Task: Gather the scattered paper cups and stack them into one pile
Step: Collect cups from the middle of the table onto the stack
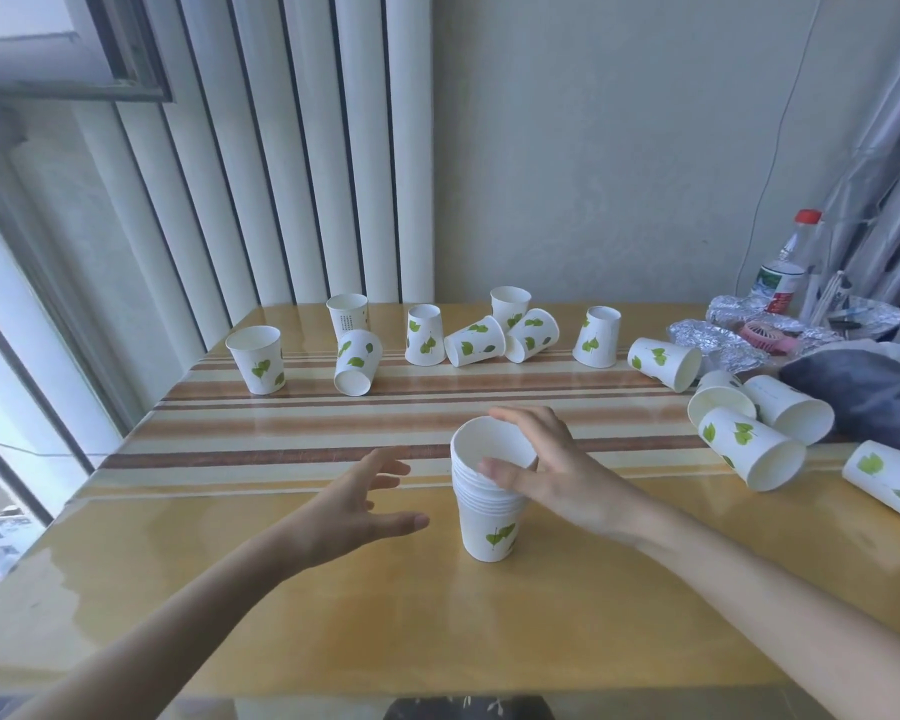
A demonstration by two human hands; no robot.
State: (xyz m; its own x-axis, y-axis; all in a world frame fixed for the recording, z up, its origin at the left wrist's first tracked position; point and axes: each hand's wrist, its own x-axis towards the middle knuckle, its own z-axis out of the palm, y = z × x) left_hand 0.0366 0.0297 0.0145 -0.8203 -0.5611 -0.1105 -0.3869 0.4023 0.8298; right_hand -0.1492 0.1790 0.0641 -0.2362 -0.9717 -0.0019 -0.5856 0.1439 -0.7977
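Note:
A stack of white paper cups with green leaf prints (489, 511) stands upright near the middle of the table. My right hand (546, 470) grips its top rim, thumb in front and fingers behind. Just to the left of the stack, my left hand (359, 506) hovers with fingers spread, holding nothing. Several loose cups are scattered along the far side: an upright cup (258, 363) at the left, a tipped cup (357, 363), an upside-down cup (425, 335). More cups lie on their sides at the right (749, 449).
The striped yellow table (281, 589) reaches to a radiator and wall behind. At the far right are crumpled foil (723, 335), a pink object (765, 337), a plastic bottle with a red cap (785, 267) and a dark grey cloth (874, 392).

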